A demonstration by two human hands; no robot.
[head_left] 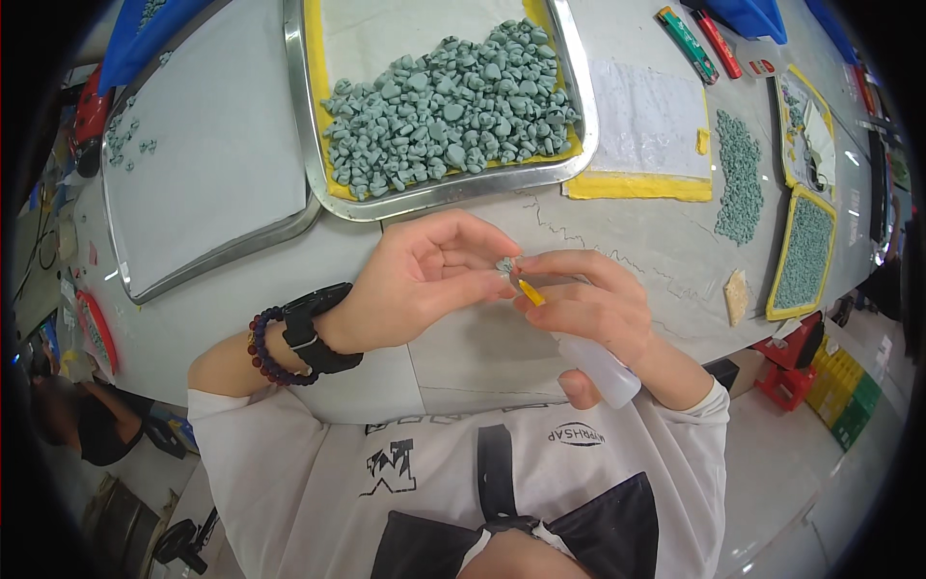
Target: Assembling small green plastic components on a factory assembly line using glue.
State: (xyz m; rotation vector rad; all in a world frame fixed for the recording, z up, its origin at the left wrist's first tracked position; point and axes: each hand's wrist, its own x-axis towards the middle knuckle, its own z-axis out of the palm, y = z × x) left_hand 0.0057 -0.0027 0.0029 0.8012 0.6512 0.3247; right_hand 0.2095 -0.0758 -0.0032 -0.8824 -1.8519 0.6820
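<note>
My left hand [424,275], with a watch and beaded bracelets on its wrist, pinches a small grey-green piece [504,264] between thumb and fingertips. My right hand [603,304] comes up to it from the other side. Its fingers wrap around a squeeze bottle [612,378] with a translucent white body. The bottle's yellow tip [531,292] points up at the small piece; whether they touch I cannot tell. Right fingertips also meet the piece. Just beyond my hands, a metal tray [434,201] lined with yellow-edged cloth holds a heap of similar grey-green pieces.
A paper-covered tray [207,174] at the left bears a few small pieces. Rightward lie a yellow-edged cloth pad [641,135], a strip of tiny green pieces [739,179], and a yellow-rimmed tray [783,311]. Green and red boxes lie far right; another person [106,425] is at far left.
</note>
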